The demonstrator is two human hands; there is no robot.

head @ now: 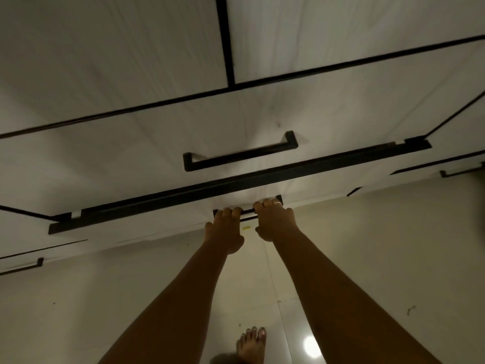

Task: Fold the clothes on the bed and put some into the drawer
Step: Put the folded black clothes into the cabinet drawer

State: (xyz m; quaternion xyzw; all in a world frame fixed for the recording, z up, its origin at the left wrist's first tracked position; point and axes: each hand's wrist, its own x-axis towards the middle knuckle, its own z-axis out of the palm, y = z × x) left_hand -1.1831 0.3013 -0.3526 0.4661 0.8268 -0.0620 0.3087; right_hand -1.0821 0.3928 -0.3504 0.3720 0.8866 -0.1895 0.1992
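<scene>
I look down a white wardrobe front with black trim. Its lower drawer (pixel 157 222) stands slightly out, a dark gap along its top edge. My left hand (pixel 225 229) and my right hand (pixel 275 219) sit side by side on that drawer's black handle (pixel 248 212), fingers curled over the bar. A ring shows on my right hand. The drawer above (pixel 131 153) is closed, with its own black handle (pixel 240 153). No clothes are in view, and the drawer's inside is hidden.
Cupboard doors (pixel 118 48) rise above the drawers. More drawers with small black handles (pixel 23 266) flank the unit on the left and right (pixel 459 172). Below lies a glossy pale tile floor (pixel 105 298), with my bare foot (pixel 252 342) near the bottom edge.
</scene>
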